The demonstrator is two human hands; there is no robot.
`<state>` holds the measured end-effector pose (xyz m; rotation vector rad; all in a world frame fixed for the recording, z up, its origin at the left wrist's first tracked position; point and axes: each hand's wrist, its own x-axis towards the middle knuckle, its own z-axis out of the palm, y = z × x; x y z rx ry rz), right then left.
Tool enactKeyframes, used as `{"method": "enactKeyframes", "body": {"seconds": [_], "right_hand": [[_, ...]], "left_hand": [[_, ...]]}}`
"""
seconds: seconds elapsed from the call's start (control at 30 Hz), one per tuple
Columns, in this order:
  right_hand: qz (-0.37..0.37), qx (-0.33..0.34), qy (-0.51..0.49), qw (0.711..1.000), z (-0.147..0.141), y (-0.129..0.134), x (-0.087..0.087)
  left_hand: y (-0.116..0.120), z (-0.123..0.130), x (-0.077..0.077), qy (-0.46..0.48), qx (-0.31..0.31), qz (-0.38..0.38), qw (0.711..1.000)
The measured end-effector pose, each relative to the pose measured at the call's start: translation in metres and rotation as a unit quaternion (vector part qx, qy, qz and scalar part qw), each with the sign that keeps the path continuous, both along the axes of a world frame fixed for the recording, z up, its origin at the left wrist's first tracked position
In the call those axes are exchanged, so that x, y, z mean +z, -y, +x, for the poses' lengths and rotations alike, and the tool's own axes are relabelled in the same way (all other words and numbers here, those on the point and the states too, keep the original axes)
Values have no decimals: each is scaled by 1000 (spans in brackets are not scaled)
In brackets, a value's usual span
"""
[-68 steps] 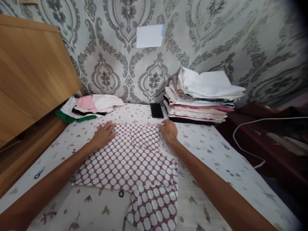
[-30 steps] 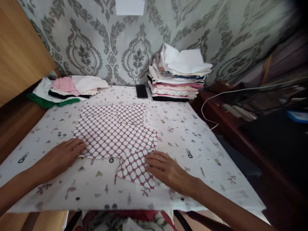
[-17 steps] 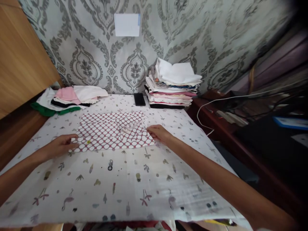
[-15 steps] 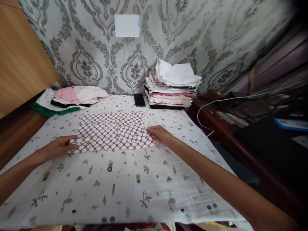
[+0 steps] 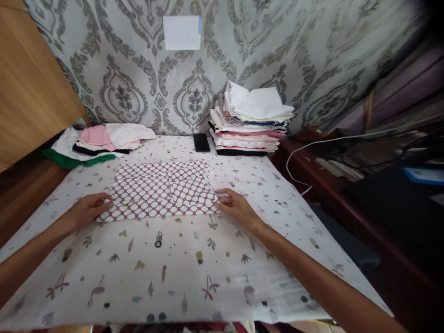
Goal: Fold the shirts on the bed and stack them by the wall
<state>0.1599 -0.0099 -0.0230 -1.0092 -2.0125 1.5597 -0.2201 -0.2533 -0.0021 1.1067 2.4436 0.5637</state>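
A white cloth with a red and dark lattice print lies folded flat on the bed-sheet-like cover. A small yellow mark shows near its left end. My left hand is at the cloth's left edge, its fingers curled and closed on the border. On the opposite side, my right hand has its thumb and fingers pinching the right edge, close to the front corner. Fingertips of both hands are partly hidden by the fabric. I cannot tell whether it is a garment.
A tall stack of folded clothes stands at the back right, beside a black phone. Looser clothes are piled at the back left, near a wooden panel. A white cable runs along the dark red furniture on the right.
My right hand has shifted slightly down along the cloth's right edge, and that edge has drawn in a little. My left hand stays at the left edge, fingers slightly more curled.
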Motion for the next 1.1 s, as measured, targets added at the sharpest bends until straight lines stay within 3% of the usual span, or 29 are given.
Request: {"method": "enactKeyframes", "body": {"seconds": [0.13, 0.23, 0.37, 0.47, 0.53, 0.67, 0.87, 1.0, 1.1], "right_hand": [[45, -5, -17, 999, 6, 10, -5], [91, -7, -20, 996, 9, 14, -11], [122, 17, -25, 992, 14, 16, -14], [129, 22, -23, 991, 17, 15, -13], [134, 22, -13, 991, 17, 15, -12], [156, 23, -4, 987, 17, 14, -11], [194, 47, 3, 980, 18, 14, -8], [199, 48, 12, 979, 19, 14, -7], [199, 33, 10, 979, 19, 14, -9]], "left_hand": [[-25, 28, 24, -215, -63, -67, 972], [-67, 63, 35, -227, -155, -16, 961], [-142, 107, 27, -194, -268, 54, 942], [-187, 127, 13, -202, -288, 25, 936], [-204, 131, 5, -204, -279, 6, 938], [-215, 123, -6, -143, -280, 23, 949], [-213, 118, -13, -115, -267, 115, 950], [-215, 125, -10, -111, -251, 73, 959], [-219, 128, -6, -106, -272, 20, 956]]}}
